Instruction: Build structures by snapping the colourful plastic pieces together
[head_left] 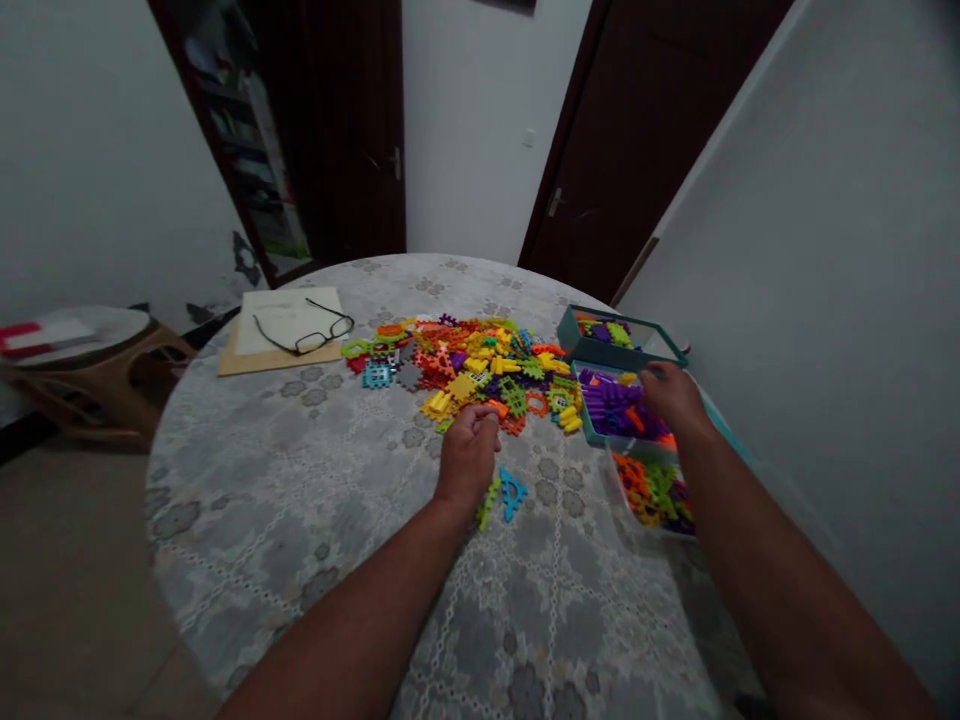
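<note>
A heap of colourful plastic building pieces (480,368) lies on the round table (315,520), which has a lace-patterned cloth. My left hand (466,455) rests at the near edge of the heap with its fingers curled shut; what they hold is hidden. Beside that wrist lie a green piece (489,503) and a blue triangular piece (514,493). My right hand (671,395) hovers over a teal tray (592,432) of purple pieces (611,405), fingers bent downwards at the tray's far rim.
A second teal box (619,345) with pieces stands behind the tray, and a clear tub (651,490) of mixed pieces sits in front. Glasses (306,330) lie on paper at the table's far left. A wall runs close on the right; doors stand behind.
</note>
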